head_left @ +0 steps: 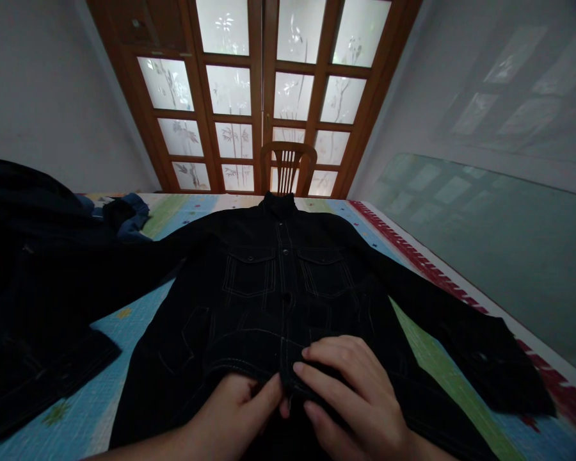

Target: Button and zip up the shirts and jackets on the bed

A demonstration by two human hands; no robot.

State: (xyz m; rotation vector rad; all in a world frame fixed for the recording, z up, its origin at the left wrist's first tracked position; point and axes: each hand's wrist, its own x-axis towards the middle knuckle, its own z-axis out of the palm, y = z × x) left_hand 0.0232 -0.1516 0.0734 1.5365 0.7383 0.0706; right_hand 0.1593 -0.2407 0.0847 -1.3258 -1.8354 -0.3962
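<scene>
A black denim jacket (256,269) with pale stitching lies front side up, its collar at the far end and its sleeves spread to both sides. At its lower edge, my left hand (242,403) grips the waistband, the fingers tucked beneath the hem and the thumb beside the button placket. Close against it, my right hand (352,390) pinches the same waistband just right of the placket, fingertips on the cloth. Whatever the fingers hold under the hem is hidden. Several chest buttons show, and two flap pockets sit on the chest.
A striped, patterned cloth (139,333) covers the table. Dark clothing (33,256) is heaped at the left, with a blue denim piece (134,214) behind it. A wooden chair (288,157) stands at the far end. A pale glass panel (489,230) is along the right wall.
</scene>
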